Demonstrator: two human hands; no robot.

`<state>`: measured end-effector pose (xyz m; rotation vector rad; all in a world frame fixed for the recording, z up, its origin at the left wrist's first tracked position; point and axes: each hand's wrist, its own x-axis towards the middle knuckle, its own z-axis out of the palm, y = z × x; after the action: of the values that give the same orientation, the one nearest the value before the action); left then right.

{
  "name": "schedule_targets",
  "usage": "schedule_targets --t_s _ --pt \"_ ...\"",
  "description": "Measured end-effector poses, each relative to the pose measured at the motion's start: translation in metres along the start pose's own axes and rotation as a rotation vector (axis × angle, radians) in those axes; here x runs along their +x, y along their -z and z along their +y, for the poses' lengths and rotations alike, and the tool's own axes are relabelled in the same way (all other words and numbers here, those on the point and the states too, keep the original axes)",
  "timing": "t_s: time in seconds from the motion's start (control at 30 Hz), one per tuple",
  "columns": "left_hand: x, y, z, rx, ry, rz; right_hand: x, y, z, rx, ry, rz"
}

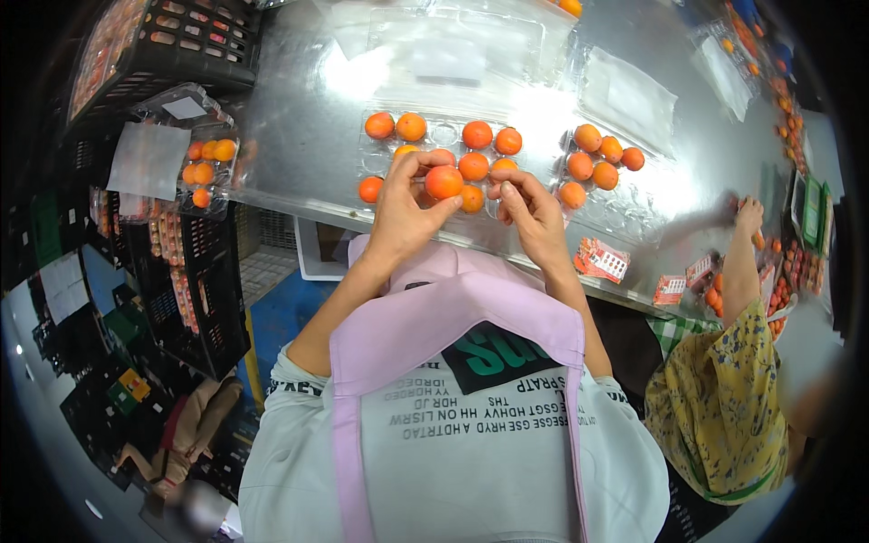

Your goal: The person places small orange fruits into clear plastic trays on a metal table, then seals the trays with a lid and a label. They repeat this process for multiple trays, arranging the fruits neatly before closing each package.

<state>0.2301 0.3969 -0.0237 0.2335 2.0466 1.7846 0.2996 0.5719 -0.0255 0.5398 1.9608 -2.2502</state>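
My left hand (407, 207) holds an orange-red round fruit (444, 182) between thumb and fingers, above a clear plastic tray (445, 132) with round hollows. Several similar fruits lie in that tray, some partly hidden by my hands. To the right of the held fruit, my right hand (533, 210) is raised with bent fingers over the tray's near right part; whether anything small is between its fingertips cannot be told. Another clear tray (628, 203) with several fruits stands to the right, its open lid (628, 91) behind it.
Black crates (204, 47) stand at the left, near another fruit tray (210, 173) at the metal table's (292, 136) edge. Printed cards (602, 260) lie at the near right edge. A co-worker's hand (749, 216) reaches over the table at the right. Another person is at lower left.
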Motion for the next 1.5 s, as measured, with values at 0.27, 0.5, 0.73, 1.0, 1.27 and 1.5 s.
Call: schedule_targets --t_s 0.27,0.5,0.73,1.0,1.27,1.5 --pt "0.016 0.041 -0.011 0.059 -0.023 0.261 0.001 0.0 0.01 -0.072 -0.004 -0.014" --pt "0.026 0.068 -0.025 0.434 0.106 0.329 0.003 -0.002 0.008 -0.175 -0.003 -0.028" --pt "0.038 0.07 -0.015 0.691 -0.025 0.302 0.004 -0.002 0.007 -0.237 0.0 -0.032" --pt "0.076 0.072 0.003 1.063 0.085 0.101 0.006 0.001 0.014 -0.268 0.015 -0.034" --pt "0.086 0.073 0.005 1.248 -0.103 -0.014 0.006 0.003 0.015 -0.319 -0.005 -0.023" --pt "0.082 0.073 0.004 1.158 -0.152 -0.025 0.008 0.005 0.021 -0.346 0.002 -0.024"
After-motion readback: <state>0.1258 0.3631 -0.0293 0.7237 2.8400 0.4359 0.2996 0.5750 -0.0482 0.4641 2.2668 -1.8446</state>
